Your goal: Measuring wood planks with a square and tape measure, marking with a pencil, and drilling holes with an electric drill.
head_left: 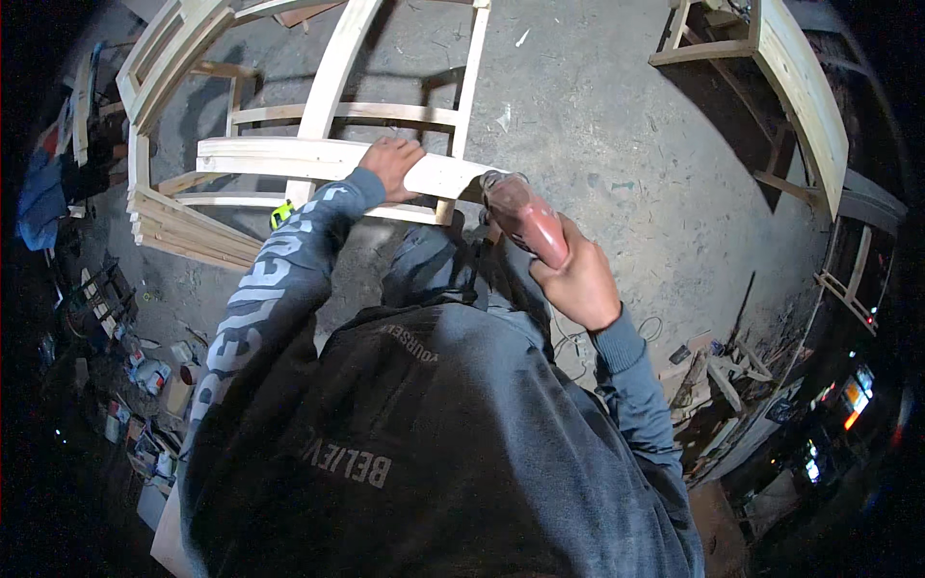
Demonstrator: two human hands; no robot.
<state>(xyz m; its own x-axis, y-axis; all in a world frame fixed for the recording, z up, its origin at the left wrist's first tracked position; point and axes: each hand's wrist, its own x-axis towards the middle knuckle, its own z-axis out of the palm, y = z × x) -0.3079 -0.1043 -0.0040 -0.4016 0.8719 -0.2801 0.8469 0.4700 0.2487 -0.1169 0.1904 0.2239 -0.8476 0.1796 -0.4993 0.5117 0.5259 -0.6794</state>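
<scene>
My left hand (391,168) is wrapped over a pale wooden board (265,156), which lies across the near part of a slatted wooden frame (328,96). In my right hand (581,279) is a red power tool, shaped like an angle grinder (532,225). Its dark head reaches the board's right end; whether it touches the wood I cannot tell. My right fingers are mostly hidden behind the tool's body. Just under my left forearm a small yellow-green thing (281,214) shows, its kind unclear.
Curved stacked wooden strips (188,226) form the left side of the frame. Another curved wooden piece (800,87) stands at the far right. Clutter (154,376) lies along the left, wood scraps (727,380) at the right, and a thin cable (651,329) on the concrete floor (578,106).
</scene>
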